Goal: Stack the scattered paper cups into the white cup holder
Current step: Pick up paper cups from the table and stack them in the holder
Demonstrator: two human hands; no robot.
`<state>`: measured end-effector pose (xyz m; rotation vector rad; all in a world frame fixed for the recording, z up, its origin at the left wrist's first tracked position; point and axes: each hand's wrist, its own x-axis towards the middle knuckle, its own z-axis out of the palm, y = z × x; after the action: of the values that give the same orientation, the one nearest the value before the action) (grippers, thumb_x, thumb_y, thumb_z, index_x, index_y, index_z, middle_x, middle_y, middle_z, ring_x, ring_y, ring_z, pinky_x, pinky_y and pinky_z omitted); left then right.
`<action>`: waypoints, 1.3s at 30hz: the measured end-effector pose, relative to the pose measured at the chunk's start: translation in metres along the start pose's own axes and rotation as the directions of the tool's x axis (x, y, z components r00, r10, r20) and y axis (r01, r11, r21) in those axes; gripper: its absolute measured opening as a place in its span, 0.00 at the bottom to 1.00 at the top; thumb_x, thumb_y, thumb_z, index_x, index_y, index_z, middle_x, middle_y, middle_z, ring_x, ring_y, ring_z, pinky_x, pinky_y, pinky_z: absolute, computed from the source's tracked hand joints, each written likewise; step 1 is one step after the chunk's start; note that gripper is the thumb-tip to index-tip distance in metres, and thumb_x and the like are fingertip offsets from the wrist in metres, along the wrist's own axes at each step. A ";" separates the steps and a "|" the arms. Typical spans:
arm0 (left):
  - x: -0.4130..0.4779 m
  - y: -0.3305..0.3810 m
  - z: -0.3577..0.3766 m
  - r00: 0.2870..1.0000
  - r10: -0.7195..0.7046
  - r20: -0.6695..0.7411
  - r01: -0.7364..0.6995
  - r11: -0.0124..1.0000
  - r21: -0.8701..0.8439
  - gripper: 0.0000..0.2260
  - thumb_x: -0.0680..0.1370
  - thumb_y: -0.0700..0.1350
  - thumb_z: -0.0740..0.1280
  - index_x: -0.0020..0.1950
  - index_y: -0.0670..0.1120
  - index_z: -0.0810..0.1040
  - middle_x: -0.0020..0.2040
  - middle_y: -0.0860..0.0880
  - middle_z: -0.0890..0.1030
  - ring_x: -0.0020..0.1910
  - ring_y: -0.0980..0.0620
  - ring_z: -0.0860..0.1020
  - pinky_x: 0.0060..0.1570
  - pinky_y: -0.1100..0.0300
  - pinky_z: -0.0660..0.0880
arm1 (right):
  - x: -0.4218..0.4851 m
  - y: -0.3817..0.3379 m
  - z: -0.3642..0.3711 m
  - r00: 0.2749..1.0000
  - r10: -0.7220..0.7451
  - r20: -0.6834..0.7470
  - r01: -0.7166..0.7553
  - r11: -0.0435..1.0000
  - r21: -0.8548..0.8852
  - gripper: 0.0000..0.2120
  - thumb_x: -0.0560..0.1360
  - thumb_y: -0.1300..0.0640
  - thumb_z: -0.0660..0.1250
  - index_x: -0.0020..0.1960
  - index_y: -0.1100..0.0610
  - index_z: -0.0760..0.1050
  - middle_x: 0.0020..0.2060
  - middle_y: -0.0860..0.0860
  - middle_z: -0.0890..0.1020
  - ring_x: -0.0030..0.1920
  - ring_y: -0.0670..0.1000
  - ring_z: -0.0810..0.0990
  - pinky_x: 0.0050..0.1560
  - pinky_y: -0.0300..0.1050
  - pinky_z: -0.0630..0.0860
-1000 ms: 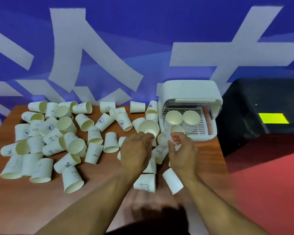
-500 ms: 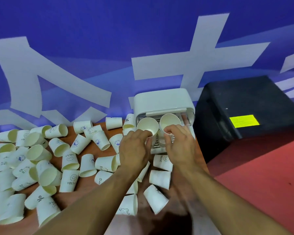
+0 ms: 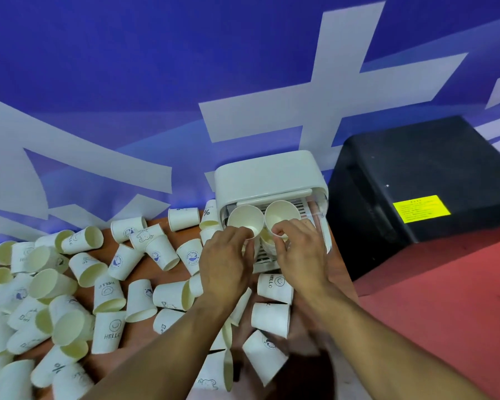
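The left hand (image 3: 225, 261) pinches a paper cup (image 3: 244, 217) by its near rim, thumb and fingertips curled on the paper. The right hand (image 3: 300, 252) grasps a second cup (image 3: 282, 213) the same way. Both cups are mouth up, side by side in the open front of the cup holder (image 3: 266, 174), under its raised lid.

To do this step well, each cup should go straight down so its base enters the mouth of the cup below. A tilted cup would likely jam on the rim. The pinch should stay light, since thin paper buckles easily. I would let go only once the cup sits snug, and keep the two cups from knocking each other.

Counted:
- Two hands, each holding one cup.
- One cup holder.
- One pale rim (image 3: 267, 239) showing low inside the holder between the held cups, so at least one cup is already stacked there.
- One black box (image 3: 430, 174) just right of the holder.
- One table (image 3: 303, 321) under the holder.
- Roughly forty loose cups (image 3: 107, 295) left of and in front of the holder. They overlap too much for an exact count.
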<state>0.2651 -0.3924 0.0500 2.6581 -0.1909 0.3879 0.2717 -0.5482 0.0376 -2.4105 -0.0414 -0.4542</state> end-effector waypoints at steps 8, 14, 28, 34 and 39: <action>0.003 -0.008 0.005 1.000 0.009 0.004 -0.009 1.000 -0.020 0.03 0.77 0.45 0.69 0.49 0.49 0.81 0.45 0.51 0.81 0.41 0.48 0.77 0.39 0.55 0.74 | 0.000 0.006 0.010 0.999 -0.024 0.023 0.024 1.000 -0.003 0.10 0.69 0.66 0.70 0.45 0.53 0.79 0.39 0.46 0.79 0.42 0.52 0.75 0.36 0.50 0.75; -0.006 -0.017 0.013 0.999 0.037 0.002 -0.037 0.998 -0.051 0.02 0.76 0.46 0.71 0.47 0.49 0.82 0.42 0.52 0.80 0.41 0.50 0.75 0.37 0.62 0.66 | -0.006 0.009 0.014 0.996 -0.034 0.083 0.038 0.998 -0.047 0.08 0.69 0.65 0.71 0.44 0.54 0.80 0.37 0.47 0.79 0.40 0.53 0.74 0.35 0.46 0.73; -0.013 -0.030 0.028 0.999 -0.019 0.042 0.023 0.996 -0.085 0.05 0.76 0.51 0.71 0.45 0.50 0.83 0.42 0.53 0.81 0.42 0.51 0.76 0.42 0.65 0.66 | 0.001 0.016 0.032 0.968 0.042 0.249 -0.014 0.994 -0.113 0.04 0.73 0.63 0.68 0.44 0.55 0.80 0.37 0.50 0.80 0.41 0.54 0.74 0.35 0.46 0.72; -0.010 -0.031 0.039 0.999 -0.016 0.032 0.019 0.995 -0.100 0.09 0.79 0.52 0.66 0.46 0.49 0.83 0.42 0.52 0.82 0.42 0.50 0.76 0.41 0.59 0.72 | 0.002 0.020 0.039 0.966 0.073 0.249 -0.057 0.996 -0.068 0.05 0.74 0.63 0.67 0.42 0.54 0.79 0.36 0.49 0.79 0.41 0.53 0.73 0.35 0.46 0.71; -0.007 -0.038 0.045 0.992 -0.055 0.113 0.060 0.997 -0.044 0.09 0.79 0.51 0.66 0.48 0.49 0.84 0.43 0.51 0.83 0.42 0.47 0.77 0.39 0.54 0.74 | 0.001 0.021 0.042 0.967 0.103 0.231 -0.102 0.995 -0.017 0.05 0.73 0.64 0.68 0.44 0.55 0.80 0.38 0.48 0.80 0.42 0.51 0.73 0.37 0.48 0.72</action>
<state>0.2764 -0.3785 -0.0069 2.6339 -0.1555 0.2128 0.2883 -0.5379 -0.0045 -2.4451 -0.0178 -0.1233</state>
